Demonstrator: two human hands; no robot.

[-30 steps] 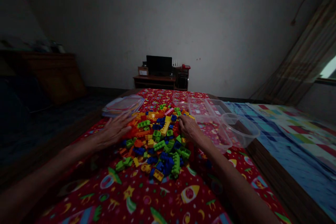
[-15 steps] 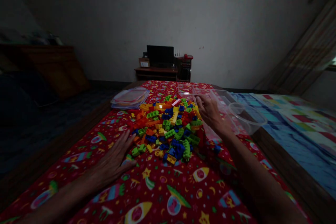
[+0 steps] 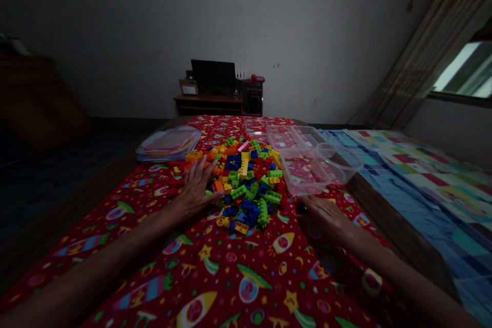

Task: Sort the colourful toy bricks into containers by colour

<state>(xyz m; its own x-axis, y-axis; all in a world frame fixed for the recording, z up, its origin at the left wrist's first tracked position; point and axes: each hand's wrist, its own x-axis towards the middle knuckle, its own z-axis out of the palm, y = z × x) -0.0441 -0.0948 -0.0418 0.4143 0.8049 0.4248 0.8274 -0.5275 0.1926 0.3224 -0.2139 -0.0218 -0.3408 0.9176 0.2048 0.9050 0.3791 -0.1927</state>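
Observation:
A heap of plastic toy bricks (image 3: pixel 239 192) in green, blue, yellow, orange and red lies on the red patterned tablecloth (image 3: pixel 226 266). My left hand (image 3: pixel 196 192) rests on the heap's left side with its fingers spread, covering some bricks. To the right of the heap, low over the cloth, my right hand (image 3: pixel 321 214) is closed around a dark blue brick (image 3: pixel 302 208), which shows only partly between the fingers. Just beyond this hand stand clear plastic boxes (image 3: pixel 307 188).
A round clear tub (image 3: pixel 346 168) sits by the table's right edge. Stacked lids (image 3: pixel 169 143) lie at the far left. On the right is a bed (image 3: pixel 407 189) with a checked cover. A desk with a monitor (image 3: pixel 213 78) stands against the far wall.
My right hand has come back from the far right of the heap to the near side and closed on the loose blue brick. My left hand has slid forward onto the heap. The view has turned right.

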